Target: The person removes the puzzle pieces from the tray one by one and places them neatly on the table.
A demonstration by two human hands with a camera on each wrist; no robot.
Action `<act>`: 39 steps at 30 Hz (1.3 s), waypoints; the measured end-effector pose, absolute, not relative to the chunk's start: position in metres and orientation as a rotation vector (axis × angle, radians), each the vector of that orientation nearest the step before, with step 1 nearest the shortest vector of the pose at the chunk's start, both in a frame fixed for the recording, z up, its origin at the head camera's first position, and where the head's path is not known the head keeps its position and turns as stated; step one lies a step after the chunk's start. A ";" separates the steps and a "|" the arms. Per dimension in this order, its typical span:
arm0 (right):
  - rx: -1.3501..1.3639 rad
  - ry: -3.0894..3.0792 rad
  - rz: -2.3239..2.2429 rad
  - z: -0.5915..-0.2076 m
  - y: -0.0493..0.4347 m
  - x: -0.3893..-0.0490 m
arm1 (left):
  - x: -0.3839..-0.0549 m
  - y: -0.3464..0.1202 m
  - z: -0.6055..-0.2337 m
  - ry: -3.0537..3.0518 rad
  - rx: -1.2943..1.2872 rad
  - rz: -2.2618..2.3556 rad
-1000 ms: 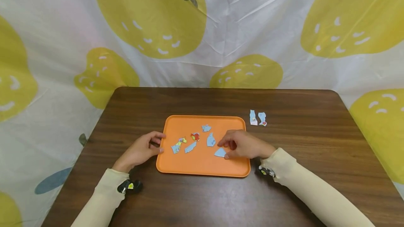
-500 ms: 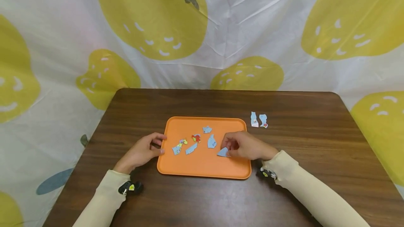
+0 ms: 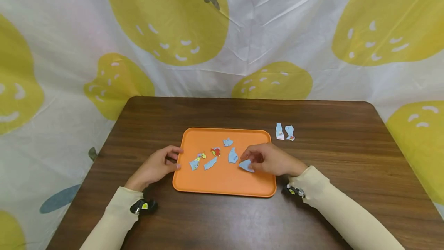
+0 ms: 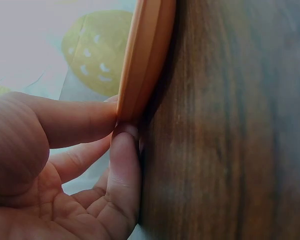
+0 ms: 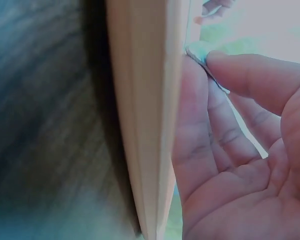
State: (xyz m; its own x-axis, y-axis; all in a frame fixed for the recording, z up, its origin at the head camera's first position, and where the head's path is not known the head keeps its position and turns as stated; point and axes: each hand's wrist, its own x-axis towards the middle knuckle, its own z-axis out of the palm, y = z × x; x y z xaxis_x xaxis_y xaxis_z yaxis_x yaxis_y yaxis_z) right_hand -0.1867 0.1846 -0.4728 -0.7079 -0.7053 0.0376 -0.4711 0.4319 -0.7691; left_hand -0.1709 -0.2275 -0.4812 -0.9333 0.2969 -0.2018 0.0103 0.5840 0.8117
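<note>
My left hand (image 3: pixel 154 168) pinches the left rim of an orange tray (image 3: pixel 222 184) between thumb and fingers; the left wrist view shows the thumb (image 4: pixel 80 120) against it. Over the tray's right part, my right hand (image 3: pixel 272 160) pinches a pale blue, roughly triangular puzzle piece (image 3: pixel 245 165). In the right wrist view this thin piece (image 5: pixel 215 77) is tilted between thumb and fingers. Just left of it lies a blue piece (image 3: pixel 233 156). Further left are a small blue piece (image 3: pixel 227 142), a red one (image 3: pixel 216 152), a long blue one (image 3: pixel 210 163) and a blue-and-yellow cluster (image 3: pixel 197 162).
Two pale blue pieces, the left one (image 3: pixel 280 131) and the right one (image 3: pixel 290 133), lie on the brown wooden table (image 3: pixel 329 134) beyond the tray's right corner. A fruit-patterned curtain (image 3: pixel 249 41) hangs behind the table's far edge.
My right hand has gripped the triangular piece, which has shifted slightly right and tilted up from the tray. The left hand stays at the tray's rim.
</note>
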 end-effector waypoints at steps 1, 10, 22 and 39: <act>-1.007 2.404 -1.148 -0.472 0.185 -0.187 | -0.171 -0.228 -0.481 2.502 0.250 1.276; -0.953 2.448 -1.164 -0.465 0.191 -0.186 | -0.171 -0.228 -0.480 2.508 0.241 1.263; -0.847 2.475 -1.296 -0.463 0.205 -0.186 | -0.173 -0.227 -0.481 2.503 0.253 1.269; -0.650 2.510 -1.405 -0.461 0.234 -0.190 | -0.172 -0.229 -0.481 2.504 0.253 1.260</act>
